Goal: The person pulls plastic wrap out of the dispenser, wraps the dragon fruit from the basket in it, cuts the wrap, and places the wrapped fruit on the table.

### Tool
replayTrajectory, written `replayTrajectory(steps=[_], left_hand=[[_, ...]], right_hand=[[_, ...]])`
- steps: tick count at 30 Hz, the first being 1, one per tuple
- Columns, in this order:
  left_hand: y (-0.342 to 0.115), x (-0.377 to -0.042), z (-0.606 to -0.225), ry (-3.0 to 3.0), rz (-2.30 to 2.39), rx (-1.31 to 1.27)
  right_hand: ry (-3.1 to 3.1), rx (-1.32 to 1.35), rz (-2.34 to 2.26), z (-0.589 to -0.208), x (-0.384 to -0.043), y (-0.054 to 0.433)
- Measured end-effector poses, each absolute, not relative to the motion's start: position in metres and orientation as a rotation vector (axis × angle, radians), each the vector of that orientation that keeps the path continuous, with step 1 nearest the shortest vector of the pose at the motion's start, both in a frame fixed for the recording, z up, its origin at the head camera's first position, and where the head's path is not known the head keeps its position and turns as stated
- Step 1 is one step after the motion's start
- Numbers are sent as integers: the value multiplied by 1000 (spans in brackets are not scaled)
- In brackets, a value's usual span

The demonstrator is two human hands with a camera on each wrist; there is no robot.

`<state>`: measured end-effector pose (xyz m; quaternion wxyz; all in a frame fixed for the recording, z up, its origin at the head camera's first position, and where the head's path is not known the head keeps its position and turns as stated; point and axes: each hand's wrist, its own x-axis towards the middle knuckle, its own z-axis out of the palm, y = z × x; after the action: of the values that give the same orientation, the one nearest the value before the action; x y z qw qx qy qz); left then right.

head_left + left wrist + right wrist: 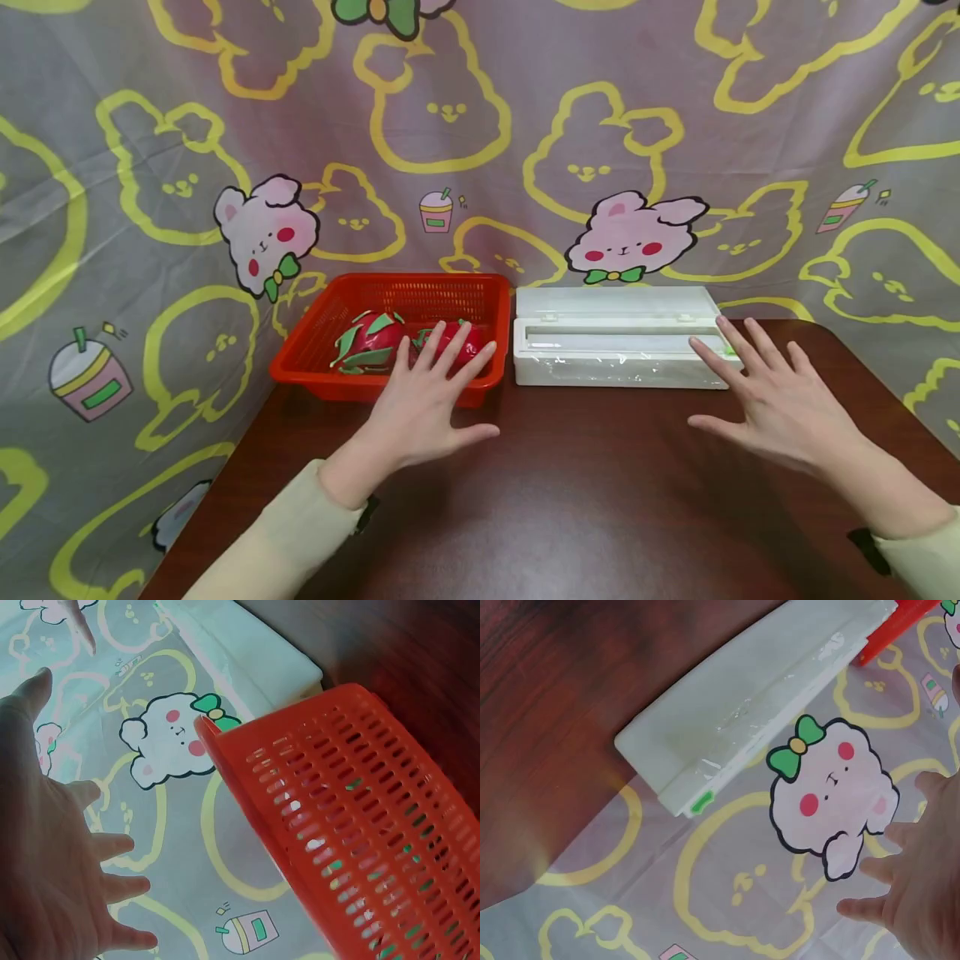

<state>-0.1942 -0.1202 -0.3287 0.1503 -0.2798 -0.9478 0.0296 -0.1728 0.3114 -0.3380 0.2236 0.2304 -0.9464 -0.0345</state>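
My left hand (420,412) hovers with fingers spread, overlapping the front of a red plastic basket (311,375) in the head view. Inside the basket lie a dragon fruit (378,335) with green scales and a second dragon fruit (474,338), partly hidden behind my fingers. To the right, a long white cling film dispenser (600,371) has its lid raised, and clear film shows along its front. My right hand (791,412), fingers also spread, is near the dispenser's right end. Neither hand holds anything. A green tab (703,802) shows at the dispenser's end in the right wrist view.
Basket and dispenser stand side by side at the back of a dark brown wooden table (555,500). Right behind them hangs a grey curtain (487,125) with yellow outlines and rabbit prints, which also runs along the left side.
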Motion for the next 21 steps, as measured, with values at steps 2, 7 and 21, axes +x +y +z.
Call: replayTrajectory(steps=[2,7,21], left_hand=[[-117,-196,-329,-2721,78,-810],[-107,-202,-329,-2716,64,-819],[-71,-223,-330,-2685,-52,-942]], right_hand=[[-2621,642,-76,-337,-174,313],[-2655,661,-1,-335,-178,318],[-2612,771,146,-339,-196,339]])
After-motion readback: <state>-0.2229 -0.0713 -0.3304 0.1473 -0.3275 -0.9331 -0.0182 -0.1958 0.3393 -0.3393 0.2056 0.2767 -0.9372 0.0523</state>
